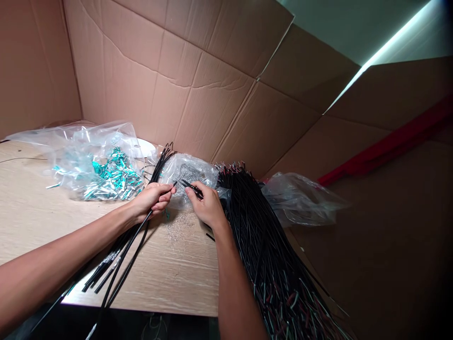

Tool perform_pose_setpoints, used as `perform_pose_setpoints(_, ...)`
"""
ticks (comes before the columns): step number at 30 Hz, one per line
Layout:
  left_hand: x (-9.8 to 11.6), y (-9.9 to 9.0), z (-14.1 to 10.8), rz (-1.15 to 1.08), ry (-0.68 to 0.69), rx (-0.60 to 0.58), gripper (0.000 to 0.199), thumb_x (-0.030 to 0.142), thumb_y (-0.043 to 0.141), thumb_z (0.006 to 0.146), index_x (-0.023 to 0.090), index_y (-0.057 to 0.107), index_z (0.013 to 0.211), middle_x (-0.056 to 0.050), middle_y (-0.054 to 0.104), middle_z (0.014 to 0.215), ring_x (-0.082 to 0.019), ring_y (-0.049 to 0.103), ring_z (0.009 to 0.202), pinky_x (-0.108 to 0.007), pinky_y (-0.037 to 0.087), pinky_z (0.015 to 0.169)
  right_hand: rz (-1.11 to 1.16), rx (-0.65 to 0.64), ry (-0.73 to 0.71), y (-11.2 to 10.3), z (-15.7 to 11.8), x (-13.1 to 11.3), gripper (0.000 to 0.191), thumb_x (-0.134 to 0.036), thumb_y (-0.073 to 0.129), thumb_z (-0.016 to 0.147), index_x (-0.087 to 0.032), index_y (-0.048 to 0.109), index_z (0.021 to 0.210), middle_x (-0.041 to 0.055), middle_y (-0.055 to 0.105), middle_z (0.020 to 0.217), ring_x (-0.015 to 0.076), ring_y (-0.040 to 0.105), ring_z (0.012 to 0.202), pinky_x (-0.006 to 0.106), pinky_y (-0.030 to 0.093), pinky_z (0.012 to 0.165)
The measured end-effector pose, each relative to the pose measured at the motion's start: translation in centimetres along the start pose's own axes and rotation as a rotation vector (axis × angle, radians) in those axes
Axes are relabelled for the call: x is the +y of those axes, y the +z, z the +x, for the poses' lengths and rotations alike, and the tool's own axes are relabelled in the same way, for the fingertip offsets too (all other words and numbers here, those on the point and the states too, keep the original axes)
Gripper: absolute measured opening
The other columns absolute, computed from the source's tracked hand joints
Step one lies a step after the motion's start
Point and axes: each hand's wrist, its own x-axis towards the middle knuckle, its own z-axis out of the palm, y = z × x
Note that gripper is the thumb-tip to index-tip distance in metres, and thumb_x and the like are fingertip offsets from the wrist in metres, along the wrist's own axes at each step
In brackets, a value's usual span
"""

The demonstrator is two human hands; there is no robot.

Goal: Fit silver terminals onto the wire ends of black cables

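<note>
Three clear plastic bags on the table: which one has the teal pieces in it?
The leftmost bag, beside the left hand. The middle bag holds small silvery bits; the right bag, past the black wire pile, shows no teal.

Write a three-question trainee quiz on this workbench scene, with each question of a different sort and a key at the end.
1. True or false: the left hand pinches a thin black cable.
2. Which lies nearest the right hand? A) the bag of teal parts B) the big bundle of black cables C) the red strip
3. Fill in: the walls behind the wooden table are made of ____.

Key: 1 true; 2 B; 3 cardboard.
</note>
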Motion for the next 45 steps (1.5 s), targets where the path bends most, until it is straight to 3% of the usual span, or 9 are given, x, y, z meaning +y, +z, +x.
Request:
perform_pose_setpoints(6,-0.2,0.4,-0.1,0.203,0.052,-0.052,0.031,0.045,0.064,0.09,0.016,0.058,0.082,0.011,0.032,0.047,-0.004,0.02,0.032,-0.014,0.016,0.03,-0.043,0.028,-0.005,0.7,0.1,-0.7,0.026,-0.04,0.06,0.097,-0.018,0.075,0.096,0.0067,0.076,0.092,0.018,0.065,0.078,0.029,0.045,0.072)
perform_pose_setpoints(12,-1.3,0.6,0.1,0.41,0.169,-0.015,0.04,0.053,0.062,0.089,0.015,0.058,0.076,0.011,0.028,0.042,-0.005,0.021,0.033,-0.018,0.018,0.034,0.061,-0.055,0.135,1.3,0.2,-0.6,0.033,-0.04,0.062,0.093,-0.016,0.075,0.073,0.0033,0.07,0.069,0.0153,0.055,0.065,0.027,0.038,0.061)
perform_pose_setpoints(17,-1.6,0.7,0.3,0.582,0.217,0.037,0.04,0.05,0.061,0.091,0.013,0.062,0.077,0.009,0.032,0.043,-0.005,0.023,0.037,-0.018,0.015,0.038,0.339,-0.068,0.378,2.0,0.3,-0.1,0.039,-0.047,0.065,0.088,-0.017,0.068,0.065,-0.0041,0.045,0.048,0.0107,0.036,0.048,0.026,0.024,0.049)
perform_pose_setpoints(20,-1.3,0.9,0.2,0.535,0.182,0.049,0.037,0.048,0.056,0.094,0.013,0.063,0.087,0.009,0.033,0.044,-0.007,0.023,0.036,-0.019,0.016,0.037,0.526,-0.021,0.501,1.8,0.4,0.3,0.039,-0.051,0.061,0.09,-0.018,0.066,0.07,-0.009,0.029,0.046,0.0093,0.023,0.043,0.027,0.019,0.045)
perform_pose_setpoints(25,-1.1,0.8,0.0,0.475,0.193,0.06,0.036,0.044,0.057,0.093,0.01,0.066,0.101,0.008,0.04,0.052,-0.008,0.03,0.04,-0.019,0.02,0.037,0.265,0.153,0.218,0.4,0.5,0.6,0.034,-0.044,0.064,0.092,-0.017,0.069,0.071,0.0006,0.06,0.065,0.0134,0.051,0.063,0.027,0.039,0.062)
perform_pose_setpoints(32,-1.3,0.2,0.3,0.645,0.285,0.103,0.043,0.049,0.055,0.093,0.008,0.071,0.094,0.008,0.033,0.047,-0.008,0.026,0.041,-0.022,0.016,0.043,-0.022,0.049,0.058,0.1,0.1,-0.6,0.023,-0.038,0.066,0.091,-0.018,0.078,0.094,0.007,0.078,0.091,0.0178,0.064,0.073,0.03,0.045,0.068)
perform_pose_setpoints(38,-1.1,0.4,-0.3,1.233,0.589,0.187,0.036,0.032,0.05,0.096,0.011,0.07,0.075,-0.001,0.054,0.056,-0.011,0.041,0.051,-0.025,0.027,0.055,-0.085,0.047,0.089,1.0,0.3,-1.0,0.025,-0.037,0.064,0.092,-0.018,0.076,0.08,0.0067,0.075,0.078,0.0168,0.057,0.066,0.03,0.04,0.067)
perform_pose_setpoints(42,-1.7,0.3,-0.3,1.553,0.577,0.218,0.028,0.019,0.046,0.094,0.013,0.069,0.078,-0.007,0.064,0.061,-0.014,0.048,0.05,-0.029,0.028,0.058,-0.075,-0.035,0.19,0.9,0.3,-1.2,0.038,-0.035,0.063,0.089,-0.017,0.063,0.056,-0.0015,0.054,0.054,0.0123,0.04,0.057,0.028,0.028,0.058)
perform_pose_setpoints(45,-2.0,0.0,0.0,1.677,0.539,0.203,0.026,0.017,0.045,0.094,0.014,0.068,0.082,-0.011,0.068,0.066,-0.018,0.055,0.055,-0.031,0.027,0.058,-0.001,-0.074,0.274,0.8,0.3,-0.6,0.04,-0.037,0.064,0.088,-0.017,0.06,0.053,-0.0039,0.045,0.052,0.0112,0.035,0.056,0.027,0.025,0.056)
